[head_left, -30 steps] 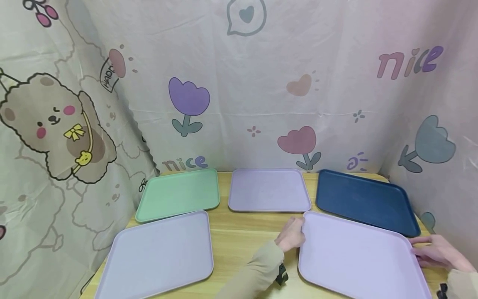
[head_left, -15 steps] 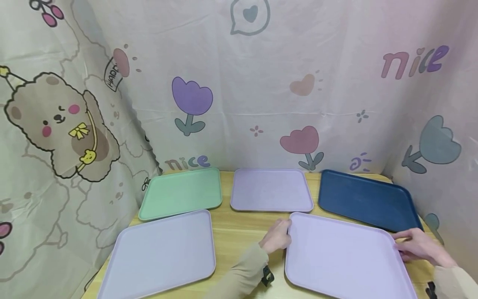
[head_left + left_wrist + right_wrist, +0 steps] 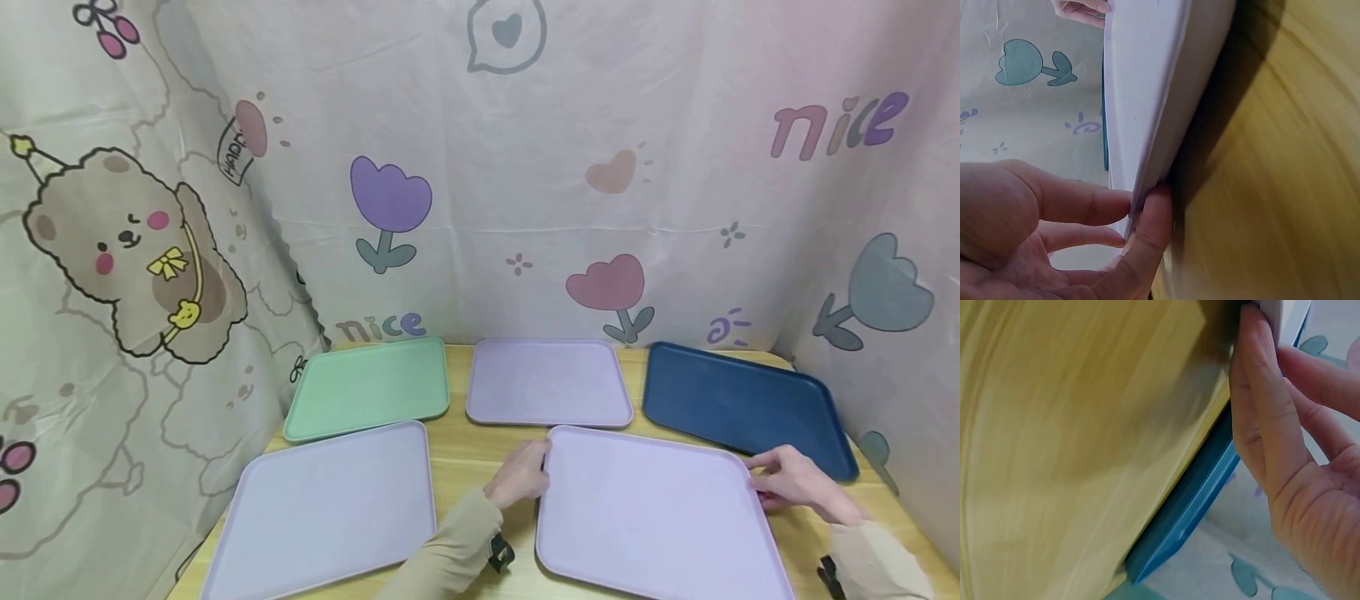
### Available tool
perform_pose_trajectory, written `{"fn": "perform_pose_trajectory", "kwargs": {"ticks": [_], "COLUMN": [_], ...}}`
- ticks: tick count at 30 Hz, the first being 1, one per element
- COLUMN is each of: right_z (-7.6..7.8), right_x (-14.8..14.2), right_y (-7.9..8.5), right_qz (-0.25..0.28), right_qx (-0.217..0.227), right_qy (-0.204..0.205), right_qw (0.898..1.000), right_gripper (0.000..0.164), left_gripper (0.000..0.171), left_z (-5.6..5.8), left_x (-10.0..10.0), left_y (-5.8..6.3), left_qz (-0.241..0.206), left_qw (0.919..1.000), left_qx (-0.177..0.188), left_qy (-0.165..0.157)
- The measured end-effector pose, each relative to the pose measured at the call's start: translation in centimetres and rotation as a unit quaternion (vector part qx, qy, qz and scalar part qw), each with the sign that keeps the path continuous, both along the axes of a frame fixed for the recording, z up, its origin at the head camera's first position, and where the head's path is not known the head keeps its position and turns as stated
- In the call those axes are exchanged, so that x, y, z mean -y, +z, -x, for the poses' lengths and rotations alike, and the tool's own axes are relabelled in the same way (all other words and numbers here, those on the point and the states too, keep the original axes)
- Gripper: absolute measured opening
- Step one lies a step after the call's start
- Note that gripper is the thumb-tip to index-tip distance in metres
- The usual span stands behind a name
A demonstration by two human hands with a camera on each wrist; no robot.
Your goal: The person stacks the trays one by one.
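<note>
A large lilac tray [image 3: 652, 512] lies front right of centre over the wooden surface [image 3: 468, 467]. The left hand [image 3: 520, 475] pinches its left rim near the far corner; the right hand [image 3: 793, 482] pinches the opposite rim, likewise near the far corner. Behind are a smaller lilac tray [image 3: 549, 382] and a navy tray [image 3: 750, 407]; well to the left, a green tray [image 3: 369, 388] stands behind a pale tray [image 3: 330, 504].

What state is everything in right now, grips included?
Held lavender tray: gripped at both sides, face up; whether fully lifted, unclear.
Left grip: pinching its left edge.
Right grip: pinching its right edge near the far corner.
Near-left lavender tray: lying face up.
Green tray: lying face up.
Back-centre lavender tray: lying face up.
Dark blue tray: lying face up, angled.
Patterned cloth: hanging.
</note>
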State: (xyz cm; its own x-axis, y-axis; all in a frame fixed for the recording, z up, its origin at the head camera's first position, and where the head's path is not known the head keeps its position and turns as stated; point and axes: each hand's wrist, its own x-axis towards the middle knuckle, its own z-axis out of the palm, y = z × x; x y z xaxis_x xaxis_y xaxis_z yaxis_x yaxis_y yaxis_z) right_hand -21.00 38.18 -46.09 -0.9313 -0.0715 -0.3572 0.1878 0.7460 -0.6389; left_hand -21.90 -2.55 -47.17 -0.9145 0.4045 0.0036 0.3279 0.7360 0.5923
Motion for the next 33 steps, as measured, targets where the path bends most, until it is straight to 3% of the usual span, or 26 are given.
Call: {"fn": "perform_pose_trajectory", "kwargs": {"ticks": [6, 9, 14, 22, 33], "right_z": [0.0, 0.0, 0.0, 0.5, 1.1], "right_x": [2.0, 3.1, 4.7, 6.8, 9.3], "right_y": [-0.1, -0.2, -0.3, -0.5, -1.0], "right_qz": [0.024, 0.022, 0.054, 0.104, 0.095], "right_qx": [-0.036, -0.055, -0.073, -0.072, -0.106], "right_qy": [0.022, 0.035, 0.061, 0.090, 0.103], "right_qw": [0.999, 0.998, 0.994, 0.988, 0.984], "right_gripper": [0.038, 0.035, 0.036, 0.039, 0.037], "left_gripper": [0.032, 0.044, 0.062, 0.059, 0.059], "left_z": [-0.2, -0.3, -0.6, -0.9, -1.3], "left_x": [2.1, 3.3, 5.2, 7.6, 9.8], "left_y": [0.2, 0.0, -0.1, 0.2, 0.0], "left_qz": [0.007, 0.011, 0.000, 0.008, 0.012], "left_qw": [0.9999, 0.9998, 0.9995, 0.9992, 0.9983], "left_qx": [-0.007, -0.011, 0.015, 0.006, -0.003], "left_qy": [0.008, 0.010, 0.029, 0.040, 0.056]}}
